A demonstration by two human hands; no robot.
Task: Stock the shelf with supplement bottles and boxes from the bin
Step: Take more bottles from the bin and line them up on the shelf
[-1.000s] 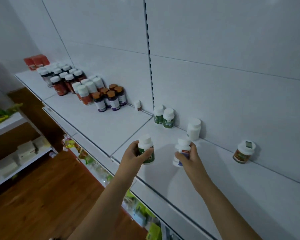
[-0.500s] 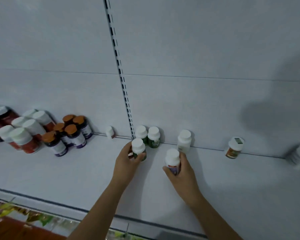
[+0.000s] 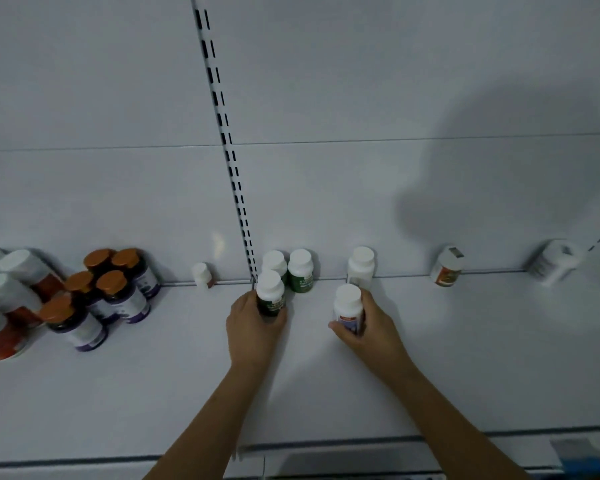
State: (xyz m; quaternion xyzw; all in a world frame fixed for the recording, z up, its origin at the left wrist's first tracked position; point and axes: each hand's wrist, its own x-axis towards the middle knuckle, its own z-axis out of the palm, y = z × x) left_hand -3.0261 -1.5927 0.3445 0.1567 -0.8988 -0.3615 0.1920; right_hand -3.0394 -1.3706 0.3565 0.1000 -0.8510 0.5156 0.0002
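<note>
While a green-labelled bottle [image 3: 270, 299] is gripped by the left hand [image 3: 253, 327] just in front of two matching bottles [image 3: 300, 270] at the far wall, a white bottle [image 3: 347, 308] is clasped by the right hand [image 3: 368, 327] near another [image 3: 361, 266]. Much of the shelf [image 3: 465, 358] is seen bare, so stocking is judged early; the bin is not seen.

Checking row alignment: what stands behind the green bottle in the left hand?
Behind the green bottle in the left hand stands another white-capped bottle against the back panel; its label is mostly covered.
</note>
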